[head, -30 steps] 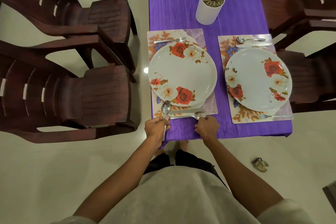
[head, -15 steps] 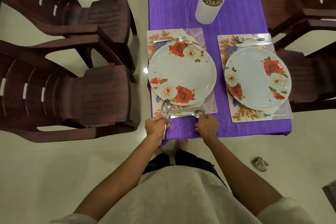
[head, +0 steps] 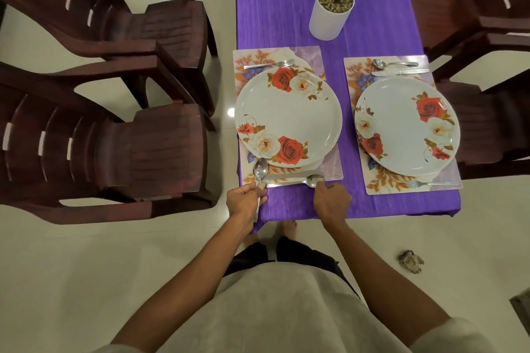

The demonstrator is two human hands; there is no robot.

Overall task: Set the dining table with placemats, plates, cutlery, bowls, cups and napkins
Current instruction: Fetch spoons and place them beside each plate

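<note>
My left hand grips the handle of a spoon, whose bowl points up onto the near left placemat. My right hand pinches the bowl end of a second spoon, which lies flat beside a knife along the mat's near edge. A rose-patterned plate fills this mat, with a fork at its far side. The right placemat carries another plate, a spoon, a knife and a fork.
A purple cloth covers the table, with a white plant pot in the middle. Two more set placemats lie at the far end. Dark brown chairs stand on both sides. A small crumpled object lies on the floor.
Both hands stay at the cutlery on the near edge of the left mat. The second spoon and the knife have barely shifted.
</note>
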